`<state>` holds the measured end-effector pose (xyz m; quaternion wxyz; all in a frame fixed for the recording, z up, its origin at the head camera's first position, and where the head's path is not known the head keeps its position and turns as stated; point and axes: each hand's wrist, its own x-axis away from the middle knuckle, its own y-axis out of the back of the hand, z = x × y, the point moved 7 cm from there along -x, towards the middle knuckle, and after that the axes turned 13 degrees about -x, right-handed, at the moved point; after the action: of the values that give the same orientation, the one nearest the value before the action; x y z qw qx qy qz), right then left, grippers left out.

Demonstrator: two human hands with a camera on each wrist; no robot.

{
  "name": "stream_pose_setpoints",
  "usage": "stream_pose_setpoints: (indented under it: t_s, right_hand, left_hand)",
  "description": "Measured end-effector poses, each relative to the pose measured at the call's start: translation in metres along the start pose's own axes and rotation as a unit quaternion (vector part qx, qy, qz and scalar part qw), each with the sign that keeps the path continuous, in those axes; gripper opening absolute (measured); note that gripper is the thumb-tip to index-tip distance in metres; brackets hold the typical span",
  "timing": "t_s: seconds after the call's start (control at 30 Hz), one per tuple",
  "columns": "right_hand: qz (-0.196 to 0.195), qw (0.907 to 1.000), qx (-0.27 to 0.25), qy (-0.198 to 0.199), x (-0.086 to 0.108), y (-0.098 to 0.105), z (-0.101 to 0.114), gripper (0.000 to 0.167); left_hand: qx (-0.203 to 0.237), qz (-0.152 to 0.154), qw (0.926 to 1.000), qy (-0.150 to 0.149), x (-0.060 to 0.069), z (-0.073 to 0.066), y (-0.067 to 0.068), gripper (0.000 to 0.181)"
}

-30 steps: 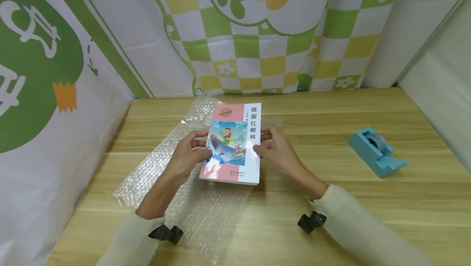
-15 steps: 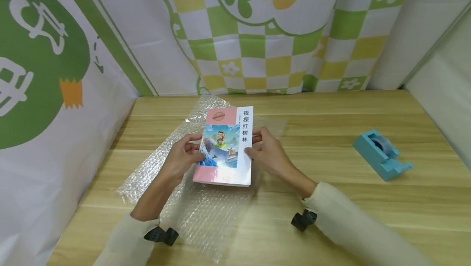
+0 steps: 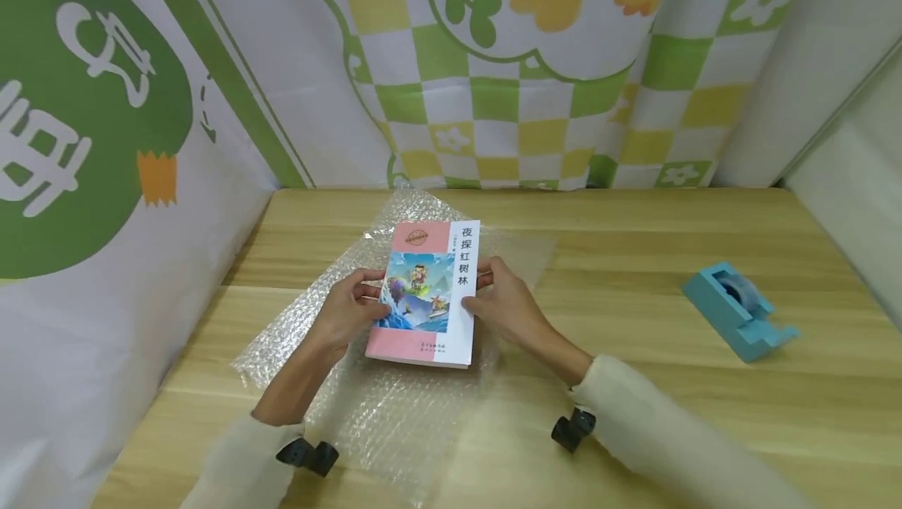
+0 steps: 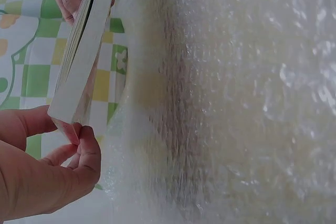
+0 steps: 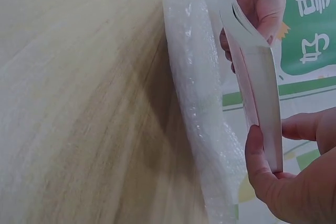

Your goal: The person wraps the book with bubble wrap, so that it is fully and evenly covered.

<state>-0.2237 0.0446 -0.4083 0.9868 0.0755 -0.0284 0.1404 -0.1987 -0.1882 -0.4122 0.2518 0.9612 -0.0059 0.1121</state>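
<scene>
A book (image 3: 416, 290) with a pink, white and blue picture cover is held face up over a sheet of bubble wrap (image 3: 402, 423). My left hand (image 3: 341, 317) pinches its left edge, thumb on the cover. On the opposite edge, my right hand (image 3: 510, 305) grips with the thumb on top and fingers beneath. Both wrist views show the book (image 4: 79, 61) raised off the wrap, pinched by the left hand (image 4: 52, 166) in one and the right hand (image 5: 299, 171) in the other.
A blue tape dispenser (image 3: 736, 313) with a clear roll stands on the wooden table (image 3: 620, 258) at the right. Patterned green and yellow cloth (image 3: 493, 110) hangs behind the table, and a printed white sheet covers the left side.
Both hands have shifted the book slightly to the left relative to the bubble wrap, keeping hold of its edges. The head view has also moved a little.
</scene>
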Motion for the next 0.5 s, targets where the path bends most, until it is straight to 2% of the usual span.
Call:
stream_pose_setpoints:
  t_s: [0.3,0.5]
  right_hand:
    - [0.002,1.0000,0.006,0.004,-0.005,-0.003,-0.001,0.046]
    - [0.010,0.9999,0.008,-0.002,-0.011,-0.010,-0.005,0.044]
  left_hand:
    - [-0.032,-0.002,0.9994,-0.007,-0.005,0.002,0.002,0.053]
    - [-0.054,-0.006,0.9985,0.002,-0.010,0.011,0.003,0.054]
